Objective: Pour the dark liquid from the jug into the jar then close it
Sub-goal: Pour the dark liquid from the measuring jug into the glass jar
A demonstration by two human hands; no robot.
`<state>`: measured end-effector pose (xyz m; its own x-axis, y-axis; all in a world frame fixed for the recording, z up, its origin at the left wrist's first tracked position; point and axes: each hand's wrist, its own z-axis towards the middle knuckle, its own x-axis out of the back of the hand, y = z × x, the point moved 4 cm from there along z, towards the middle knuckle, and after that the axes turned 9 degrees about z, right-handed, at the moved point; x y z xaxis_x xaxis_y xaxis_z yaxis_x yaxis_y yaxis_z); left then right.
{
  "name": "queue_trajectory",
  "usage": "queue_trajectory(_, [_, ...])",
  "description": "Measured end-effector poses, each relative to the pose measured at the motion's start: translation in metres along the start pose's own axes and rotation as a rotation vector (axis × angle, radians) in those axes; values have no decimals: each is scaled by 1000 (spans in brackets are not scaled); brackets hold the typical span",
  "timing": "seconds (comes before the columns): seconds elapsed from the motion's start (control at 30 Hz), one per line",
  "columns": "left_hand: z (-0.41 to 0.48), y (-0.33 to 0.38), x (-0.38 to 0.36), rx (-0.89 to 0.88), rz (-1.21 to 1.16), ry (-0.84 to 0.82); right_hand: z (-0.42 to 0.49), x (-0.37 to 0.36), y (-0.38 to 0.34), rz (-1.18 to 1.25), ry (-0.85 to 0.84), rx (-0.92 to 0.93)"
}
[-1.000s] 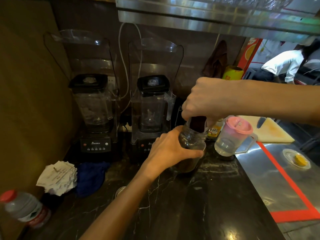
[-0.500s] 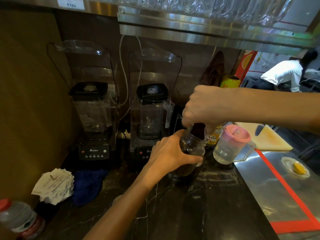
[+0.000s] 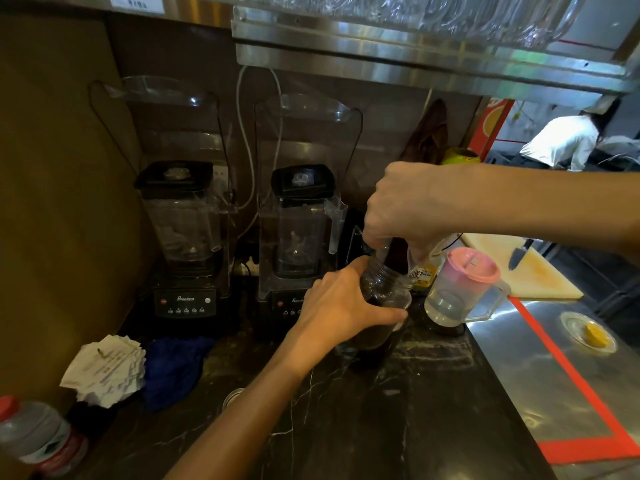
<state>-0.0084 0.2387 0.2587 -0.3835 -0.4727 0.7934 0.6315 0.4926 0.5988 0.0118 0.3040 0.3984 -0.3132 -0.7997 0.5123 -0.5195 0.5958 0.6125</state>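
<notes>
Left hand (image 3: 341,306) is wrapped round jar (image 3: 382,306) on table (image 3: 433,410); right hand (image 3: 403,206) is closed on tilted jug (image 3: 398,252) above it. Pink-lidded pitcher (image 3: 457,289) is stood just right, blenders (image 3: 301,233) behind.

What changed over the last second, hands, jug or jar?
Little beyond the head camera tilting down a bit. The right hand holds the jug tipped over the jar as before, and the left hand stays wrapped around the jar on the counter. Any rise in liquid level is too dark to tell. The pink-lidded pitcher is unmoved.
</notes>
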Motion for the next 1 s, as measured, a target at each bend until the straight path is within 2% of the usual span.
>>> queue_trajectory(1.0, [4,-7,4,57,-34,2,15,19,1,-72,-66,-6])
